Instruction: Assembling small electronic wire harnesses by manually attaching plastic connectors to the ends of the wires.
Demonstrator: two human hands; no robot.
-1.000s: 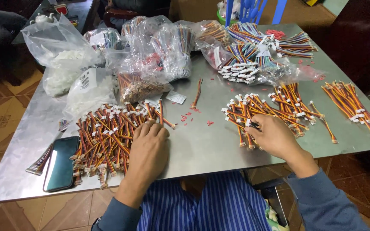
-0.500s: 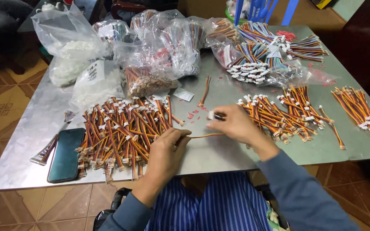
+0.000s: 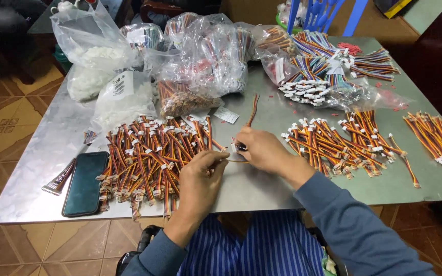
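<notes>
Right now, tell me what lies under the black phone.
The black phone lies flat on the bare metal table, beside the big pile of wire harnesses. A grey ribbon cable lies at its left edge. Whatever is directly beneath it is covered.

My table (image 3: 261,191) was bare grey metal. On it lay a big pile of wire harnesses (image 3: 152,153), a dark phone (image 3: 84,183) just beside it, another harness pile (image 3: 338,145) and several plastic bags (image 3: 205,56).

Both hands (image 3: 231,163) on wire lead (image 3: 236,160)
</notes>
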